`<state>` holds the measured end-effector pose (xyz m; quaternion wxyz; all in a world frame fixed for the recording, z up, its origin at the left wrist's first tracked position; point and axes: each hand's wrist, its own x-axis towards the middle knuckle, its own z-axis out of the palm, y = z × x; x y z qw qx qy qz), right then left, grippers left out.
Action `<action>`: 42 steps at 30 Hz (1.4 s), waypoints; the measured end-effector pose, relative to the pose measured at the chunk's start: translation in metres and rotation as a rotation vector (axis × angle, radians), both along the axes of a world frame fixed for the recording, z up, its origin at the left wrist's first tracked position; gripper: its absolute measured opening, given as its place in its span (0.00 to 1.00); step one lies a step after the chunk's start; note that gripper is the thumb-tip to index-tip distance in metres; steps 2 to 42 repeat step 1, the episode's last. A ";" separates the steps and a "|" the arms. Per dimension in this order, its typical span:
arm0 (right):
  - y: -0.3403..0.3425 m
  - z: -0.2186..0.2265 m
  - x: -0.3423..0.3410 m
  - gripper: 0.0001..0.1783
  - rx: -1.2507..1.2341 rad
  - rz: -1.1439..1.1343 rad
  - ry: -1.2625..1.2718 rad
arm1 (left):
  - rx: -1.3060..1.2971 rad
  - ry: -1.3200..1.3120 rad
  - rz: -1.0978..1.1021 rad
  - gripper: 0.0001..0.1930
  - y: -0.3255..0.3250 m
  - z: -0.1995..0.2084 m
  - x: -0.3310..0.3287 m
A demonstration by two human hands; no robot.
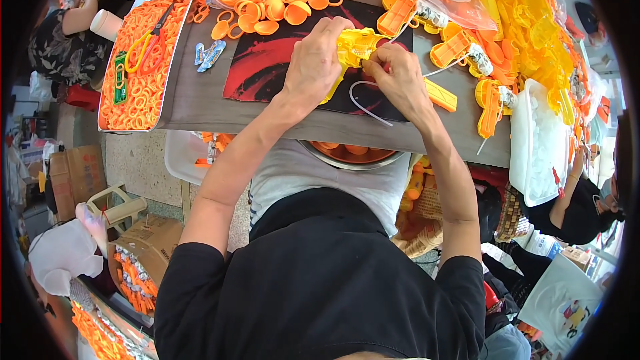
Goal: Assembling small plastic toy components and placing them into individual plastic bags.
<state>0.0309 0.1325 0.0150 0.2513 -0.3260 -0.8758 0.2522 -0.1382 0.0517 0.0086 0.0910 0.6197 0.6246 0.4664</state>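
Observation:
Over a black and red mat (263,70) on the table, my left hand (312,63) is closed round a yellow plastic toy-gun shell (357,45). My right hand (399,75) pinches at the shell's right side, fingers bent; its fingertips partly cover what they press. A thin white tube (363,108) curls out below the right hand onto the mat. Beside that hand lies an orange-yellow plastic piece (440,95). Further right are several orange toy-gun parts with clear and silver pieces and tubes attached, such as an orange part (490,108).
At left stands a tray (163,103) of small orange rings, with yellow-handled scissors (140,52) on top. Orange cups (273,10) lie at the back; yellow shells (533,27) heap at right beside a white bin (533,177). A metal bowl (357,161) sits under the table edge.

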 end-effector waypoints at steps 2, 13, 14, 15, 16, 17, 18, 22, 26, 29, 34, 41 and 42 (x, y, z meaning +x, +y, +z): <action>0.002 0.004 0.001 0.09 -0.240 -0.038 -0.027 | -0.003 0.007 0.009 0.19 0.001 0.001 0.000; 0.002 0.004 0.001 0.09 -0.240 -0.038 -0.027 | -0.003 0.007 0.009 0.19 0.001 0.001 0.000; 0.002 0.004 0.001 0.09 -0.240 -0.038 -0.027 | -0.003 0.007 0.009 0.19 0.001 0.001 0.000; 0.002 0.004 0.001 0.09 -0.240 -0.038 -0.027 | -0.003 0.007 0.009 0.19 0.001 0.001 0.000; 0.002 0.004 0.001 0.09 -0.240 -0.038 -0.027 | -0.003 0.007 0.009 0.19 0.001 0.001 0.000; 0.002 0.004 0.001 0.09 -0.240 -0.038 -0.027 | -0.003 0.007 0.009 0.19 0.001 0.001 0.000; 0.002 0.004 0.001 0.09 -0.240 -0.038 -0.027 | -0.003 0.007 0.009 0.19 0.001 0.001 0.000; 0.002 0.004 0.001 0.09 -0.240 -0.038 -0.027 | -0.003 0.007 0.009 0.19 0.001 0.001 0.000; 0.002 0.004 0.001 0.09 -0.240 -0.038 -0.027 | -0.003 0.007 0.009 0.19 0.001 0.001 0.000; 0.002 0.004 0.001 0.09 -0.240 -0.038 -0.027 | -0.003 0.007 0.009 0.19 0.001 0.001 0.000; 0.002 0.004 0.001 0.09 -0.240 -0.038 -0.027 | -0.003 0.007 0.009 0.19 0.001 0.001 0.000; 0.002 0.004 0.001 0.09 -0.240 -0.038 -0.027 | -0.003 0.007 0.009 0.19 0.001 0.001 0.000; 0.002 0.004 0.001 0.09 -0.240 -0.038 -0.027 | -0.003 0.007 0.009 0.19 0.001 0.001 0.000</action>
